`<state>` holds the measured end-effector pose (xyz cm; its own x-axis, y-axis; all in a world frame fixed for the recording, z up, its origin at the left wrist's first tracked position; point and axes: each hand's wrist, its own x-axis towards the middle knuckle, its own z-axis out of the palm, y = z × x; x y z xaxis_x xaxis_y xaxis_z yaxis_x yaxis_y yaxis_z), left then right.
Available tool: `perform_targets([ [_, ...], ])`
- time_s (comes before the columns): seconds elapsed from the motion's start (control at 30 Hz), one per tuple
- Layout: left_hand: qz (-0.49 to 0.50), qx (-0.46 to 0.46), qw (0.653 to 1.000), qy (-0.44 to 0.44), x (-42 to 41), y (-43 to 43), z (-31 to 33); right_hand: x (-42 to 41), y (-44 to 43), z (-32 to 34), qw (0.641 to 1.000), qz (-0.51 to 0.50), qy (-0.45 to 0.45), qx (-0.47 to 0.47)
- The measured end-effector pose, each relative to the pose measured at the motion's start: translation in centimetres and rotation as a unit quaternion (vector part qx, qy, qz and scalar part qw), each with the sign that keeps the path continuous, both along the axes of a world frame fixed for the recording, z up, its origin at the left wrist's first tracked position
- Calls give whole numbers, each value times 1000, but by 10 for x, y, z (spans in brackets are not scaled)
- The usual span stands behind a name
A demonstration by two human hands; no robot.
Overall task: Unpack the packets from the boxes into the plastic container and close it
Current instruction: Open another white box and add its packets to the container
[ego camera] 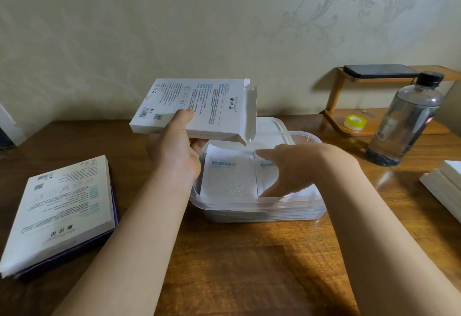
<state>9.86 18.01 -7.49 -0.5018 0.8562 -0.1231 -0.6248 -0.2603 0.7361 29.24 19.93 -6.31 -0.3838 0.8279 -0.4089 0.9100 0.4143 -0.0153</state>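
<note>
My left hand grips a flat white box with its end flap hanging open, held above the left rim of the clear plastic container. White packets with teal labels lie inside the container. My right hand reaches into the container from the right, its straight fingers resting on the packets. The container's lid lies behind it, partly hidden by the box.
A closed white box lies on a purple box at the left of the wooden table. A water bottle stands at the right, near a wooden shelf with a tape roll and phone. White boxes sit at the right edge.
</note>
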Motion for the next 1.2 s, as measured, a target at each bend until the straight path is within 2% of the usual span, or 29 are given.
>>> perform_targets([
  [0.1,-4,0,1000,3,-1,0,0,-7,-3,-1,999,15,36,-3],
  [0.4,-2,1,1000,-3,-1,1,-1,-19,-1,-15,1000,24,11,13],
  [0.57,-3,4,1000,-9,-1,0,0,-29,-8,-6,992,42,117,32],
  [0.73,-1,4,1000,-7,-1,1,-1,-48,-9,-25,990,82,93,67],
  [0.93,-6,0,1000,-10,-5,0,1,-15,-30,37,986,10,164,33],
  [1.0,-4,2,1000,-3,-4,-1,3,-2,-36,55,961,-45,267,51],
  [1.03,-2,3,1000,0,-2,-2,4,2,-35,59,934,-83,341,65],
  [1.13,-5,0,1000,20,4,-3,5,-1,-32,62,784,-193,588,48],
  [1.17,-11,-1,1000,29,6,-4,5,-5,-29,60,747,-212,630,35],
  [1.2,-21,1,999,34,6,-5,5,-9,-25,56,726,-227,649,27],
])
